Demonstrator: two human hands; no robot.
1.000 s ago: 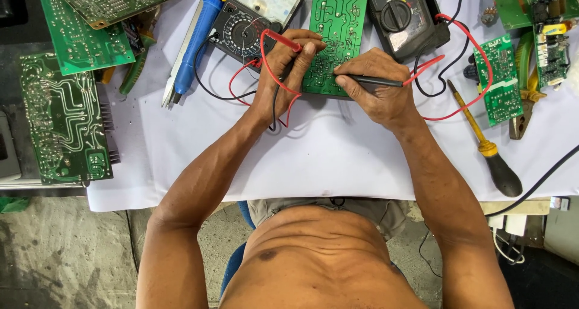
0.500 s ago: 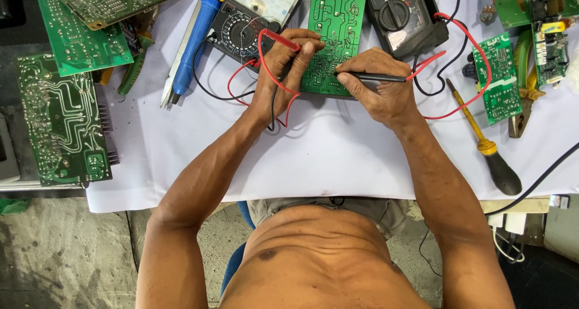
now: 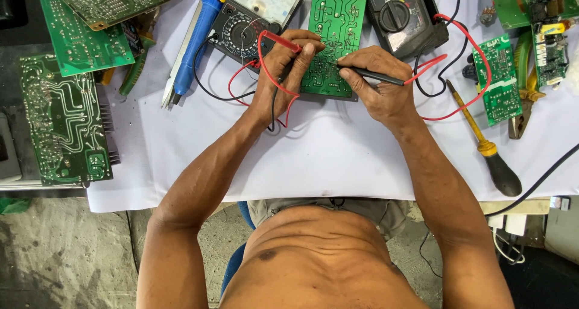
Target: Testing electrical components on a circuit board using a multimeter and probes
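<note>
1. Head view, the work in hand: a person seated at a bench covered in a white sheet (image 3: 338, 158) probes the solder side of a green circuit board (image 3: 333, 40) lying flat at the top centre of the sheet. The step in hand looks like a continuity or voltage check, with both probe tips set on the board at once.

2. Head view, the hands: the left hand (image 3: 283, 74) is closed around a red test probe (image 3: 282, 42), its fingers resting on the board's left edge. The right hand (image 3: 377, 83) is clamped pen-style on a black test probe (image 3: 377, 75), the tip touching the board near its middle. The two hands sit close together but apart, with the board between them.

3. Head view, the surroundings: an analogue meter (image 3: 256, 16) lies just left of the board and a digital multimeter (image 3: 401, 16) just right, red leads looping from both. A blue soldering iron (image 3: 199, 37) lies farther left, a yellow-handled screwdriver (image 3: 482, 140) to the right, and spare green boards (image 3: 63, 119) crowd the bench edges.

4. Judgement on the next move: it likely calls for holding both tips steady on their pads while a meter is read, then shifting one tip to a neighbouring joint without slipping across tracks.
</note>
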